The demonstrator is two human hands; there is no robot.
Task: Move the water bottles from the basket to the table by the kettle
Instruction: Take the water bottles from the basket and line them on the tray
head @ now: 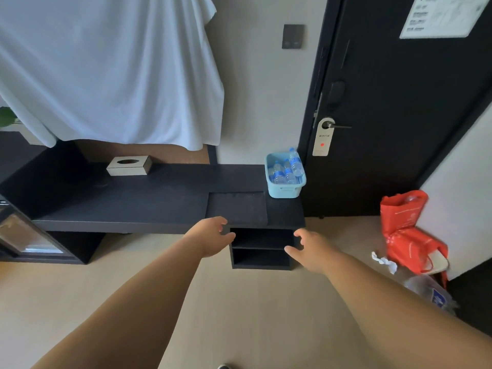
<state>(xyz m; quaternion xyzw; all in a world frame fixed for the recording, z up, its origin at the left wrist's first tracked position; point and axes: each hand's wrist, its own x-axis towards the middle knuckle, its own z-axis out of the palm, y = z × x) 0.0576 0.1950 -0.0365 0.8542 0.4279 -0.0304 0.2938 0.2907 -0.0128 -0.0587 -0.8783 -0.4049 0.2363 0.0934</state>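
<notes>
A light blue plastic basket [285, 189] stands at the right end of the long black table [133, 203], next to the dark door. Several clear water bottles with blue labels [286, 169] lie and lean inside it. My left hand [213, 235] reaches forward in front of the table's edge, fingers apart, holding nothing. My right hand [311, 245] is stretched out beside it, below and in front of the basket, also empty with fingers spread. No kettle shows in this view.
A beige tissue box [129, 165] sits on the table's left part, under a hanging white sheet [106, 70]. Open black shelves [262, 247] are under the table's right end. A red bag [407, 230] and clear plastic litter lie on the floor at right. A door hanger [323, 137] hangs on the handle.
</notes>
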